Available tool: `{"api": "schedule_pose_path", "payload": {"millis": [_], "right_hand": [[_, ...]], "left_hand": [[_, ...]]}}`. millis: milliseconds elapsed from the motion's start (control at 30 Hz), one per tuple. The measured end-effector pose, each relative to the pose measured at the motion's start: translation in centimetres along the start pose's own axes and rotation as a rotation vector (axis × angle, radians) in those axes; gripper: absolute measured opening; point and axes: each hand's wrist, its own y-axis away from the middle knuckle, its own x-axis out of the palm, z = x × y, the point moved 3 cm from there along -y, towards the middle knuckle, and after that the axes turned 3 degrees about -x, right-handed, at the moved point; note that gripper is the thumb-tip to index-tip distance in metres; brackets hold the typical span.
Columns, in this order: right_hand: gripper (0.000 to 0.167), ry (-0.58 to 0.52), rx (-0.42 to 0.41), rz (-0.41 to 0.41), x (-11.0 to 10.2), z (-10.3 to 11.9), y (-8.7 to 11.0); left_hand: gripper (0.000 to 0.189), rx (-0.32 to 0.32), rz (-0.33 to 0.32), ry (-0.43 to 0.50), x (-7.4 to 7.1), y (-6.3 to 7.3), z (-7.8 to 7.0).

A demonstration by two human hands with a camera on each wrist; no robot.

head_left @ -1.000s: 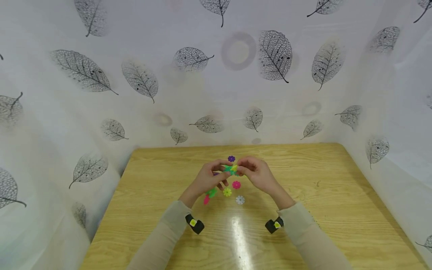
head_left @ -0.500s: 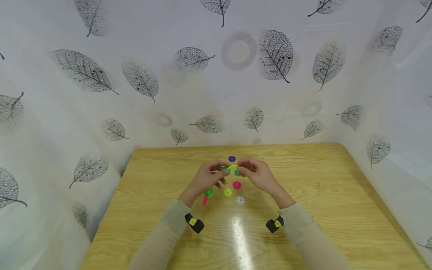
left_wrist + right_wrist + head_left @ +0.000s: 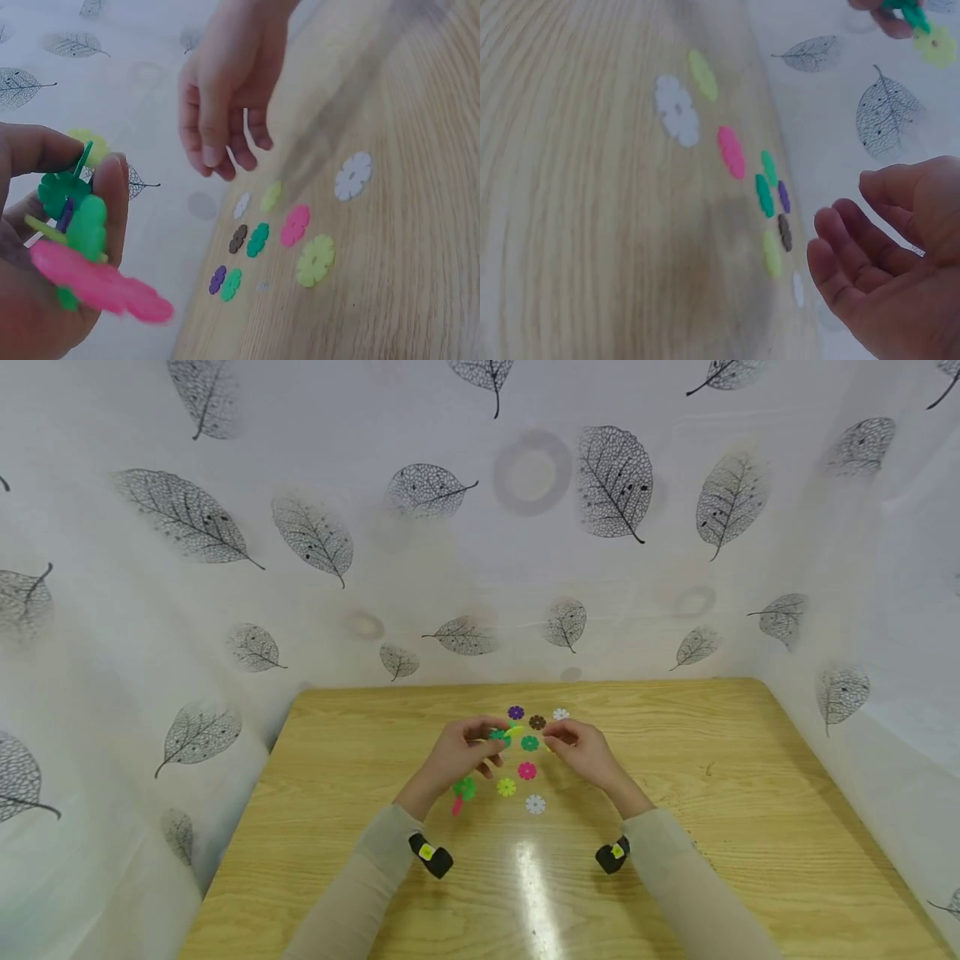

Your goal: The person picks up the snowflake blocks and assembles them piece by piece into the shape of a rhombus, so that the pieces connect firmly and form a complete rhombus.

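Between the thumb and fingers, my left hand (image 3: 459, 753) pinches a cluster of interlocking flower-shaped plastic discs (image 3: 88, 232). Green, purple, yellow and pink discs are slotted together at angles in it, and the pink disc (image 3: 101, 283) sticks out below. A yellow disc (image 3: 514, 732) stands at the cluster's far end. My right hand (image 3: 583, 752) is apart from the cluster, fingers loosely bent with nothing in them. Partly covered by its fingertips in the head view is a loose yellow disc (image 3: 271, 196); a loose teal disc (image 3: 530, 743) lies to their left.
On the wooden table (image 3: 750, 860) lie more loose discs: purple (image 3: 516, 712), brown (image 3: 537, 722), pink (image 3: 527, 771), yellow (image 3: 506, 787), and white ones near (image 3: 535, 804) and far (image 3: 561, 714). A leaf-printed curtain (image 3: 480, 568) surrounds the back and sides.
My right hand has let go of the cluster and drawn to the right, uncovering the brown, teal and far white discs. The left hand stays nearly in place, holding the cluster.
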Motion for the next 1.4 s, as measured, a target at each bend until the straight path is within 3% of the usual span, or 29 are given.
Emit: {"api": "schedule_pose_path", "payload": {"millis": [200,667,1000,1167,1400], "right_hand": [[0.021,0.065,0.054,0.001,0.4,-1.8,-0.1],[0.030,0.095,0.079,0.022,1.1,-3.7,-0.3],[0.038,0.176,0.011,-0.031,1.5,-4.2,-0.7],[0.033,0.211,-0.013,-0.026,1.6,-4.2,-0.8],[0.023,0.223,-0.005,-0.030,1.6,-4.0,-0.7]], "left_hand": [[0.033,-0.033,-0.025,0.024,-0.2,0.0,0.0],[0.031,-0.004,-0.028,0.008,-0.3,-0.1,0.4],[0.031,-0.004,-0.011,0.042,-0.1,0.1,0.3],[0.037,-0.020,-0.003,0.052,-0.1,0.1,0.3],[0.030,0.024,-0.037,0.018,-0.2,0.1,0.2]]}}
